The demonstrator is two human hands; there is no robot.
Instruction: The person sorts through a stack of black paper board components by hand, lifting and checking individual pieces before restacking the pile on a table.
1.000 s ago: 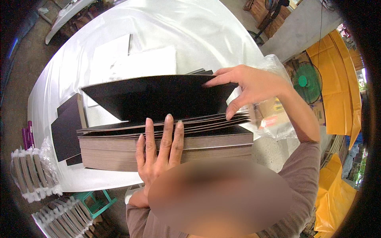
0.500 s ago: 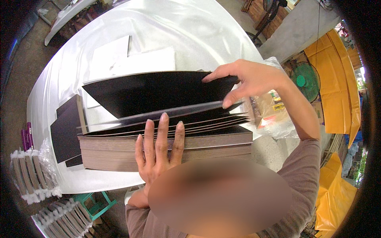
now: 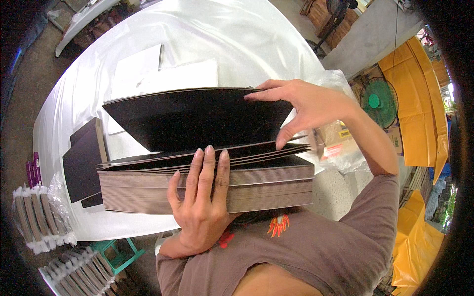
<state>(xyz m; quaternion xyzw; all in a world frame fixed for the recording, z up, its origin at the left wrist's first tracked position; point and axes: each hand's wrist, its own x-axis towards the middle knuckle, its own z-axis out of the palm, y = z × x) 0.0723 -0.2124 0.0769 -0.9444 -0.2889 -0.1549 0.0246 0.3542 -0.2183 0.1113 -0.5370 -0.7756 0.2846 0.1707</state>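
A thick stack of black boards (image 3: 207, 195) with grey-brown edges lies at the table's near side. My left hand (image 3: 200, 190) rests flat against its front edge, fingers stretched upward to the top sheets. Behind them, raised black boards (image 3: 197, 118) lean up from the stack. My right hand (image 3: 301, 108) grips their upper right edge with its fingers, the index finger in front. Its thumb is spread away and touches the right end of the loose upper sheets (image 3: 266, 150), which fan slightly apart. Parts of the right fingers are hidden behind the raised boards.
White sheets (image 3: 190, 74) lie farther back on the white-covered table (image 3: 247, 39). More black boards (image 3: 81, 163) lean at the left. Wrapped bundles (image 3: 42, 217) and a green stool (image 3: 116, 254) stand lower left. Plastic-wrapped goods (image 3: 340, 135) and a green fan (image 3: 377, 101) are at the right.
The blurred sheet under my right thumb has dropped onto the loose upper sheets, and the thumb has moved down. My left fingers have drawn closer together and slid slightly right.
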